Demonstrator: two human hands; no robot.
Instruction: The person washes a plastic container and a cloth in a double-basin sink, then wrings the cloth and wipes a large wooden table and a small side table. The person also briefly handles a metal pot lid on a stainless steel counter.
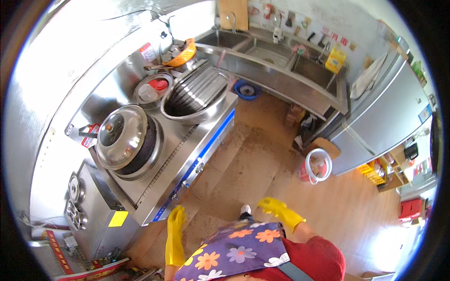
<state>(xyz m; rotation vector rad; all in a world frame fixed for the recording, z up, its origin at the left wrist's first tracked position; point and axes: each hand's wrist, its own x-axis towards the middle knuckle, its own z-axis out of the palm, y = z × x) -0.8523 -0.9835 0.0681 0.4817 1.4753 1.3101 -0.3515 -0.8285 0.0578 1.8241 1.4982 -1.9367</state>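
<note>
Both hands wear yellow rubber gloves and hold nothing that I can see. My left hand (176,219) hangs beside the front corner of the steel stove (164,185), apart from its knobs, fingers loosely extended. My right hand (275,206) reaches out over the floor, fingers loosely stretched, touching nothing. On the stove sits a large wok with a domed metal lid (133,129). Behind it are a big steel basin (180,117) with ridged metal pieces inside and a bowl (139,99) holding red and white items. My flowered apron (225,246) fills the lower middle.
A steel sink counter (281,77) runs along the back, with a yellow jug (335,60) on it. A blue basin (247,90) lies beneath. A white bucket (318,164) stands on the floor (234,173) near the fridge (384,122). An orange basket (183,55) sits behind the stove.
</note>
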